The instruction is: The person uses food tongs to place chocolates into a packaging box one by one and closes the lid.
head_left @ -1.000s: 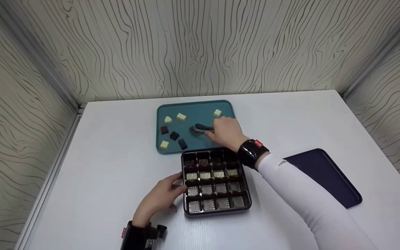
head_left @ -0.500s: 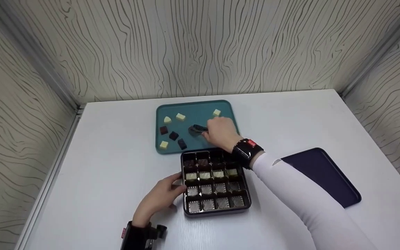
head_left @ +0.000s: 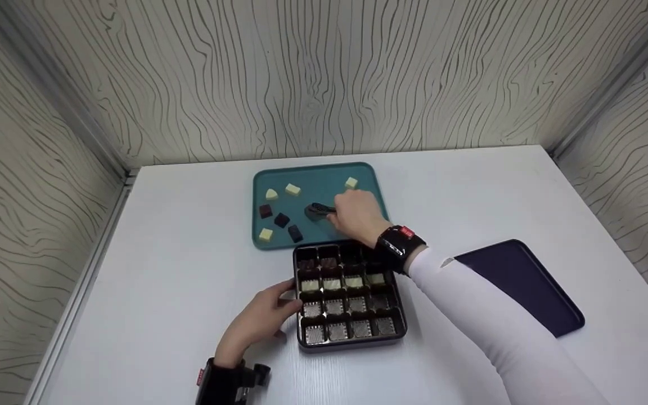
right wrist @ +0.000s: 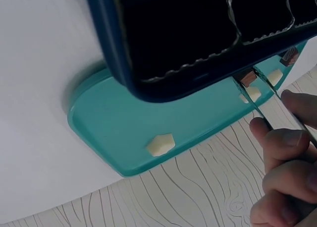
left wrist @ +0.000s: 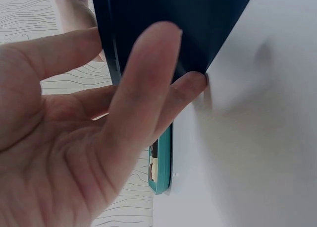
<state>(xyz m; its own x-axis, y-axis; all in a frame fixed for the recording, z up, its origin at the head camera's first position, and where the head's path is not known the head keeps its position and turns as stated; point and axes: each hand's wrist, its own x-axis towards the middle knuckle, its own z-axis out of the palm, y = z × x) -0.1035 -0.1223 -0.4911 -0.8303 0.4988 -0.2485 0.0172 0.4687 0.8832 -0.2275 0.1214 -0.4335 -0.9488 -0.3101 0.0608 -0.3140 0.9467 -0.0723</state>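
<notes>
Chocolate (right wrist: 246, 78), by the look of that small brown block, sits between the tips of the tongs (head_left: 323, 208) near the middle of the teal tray (head_left: 324, 180), towards the far edge of the worktop (head_left: 189, 253), though I can't tell whether it is lifted. The right hand (head_left: 359, 215) grips the tongs, while the left hand (head_left: 261, 316), fingers loose, just touches the left side of the divided box (head_left: 353, 345). I'd expect the piece light, firm, slippery and easily chipped, best pinched gently across two opposite sides.
</notes>
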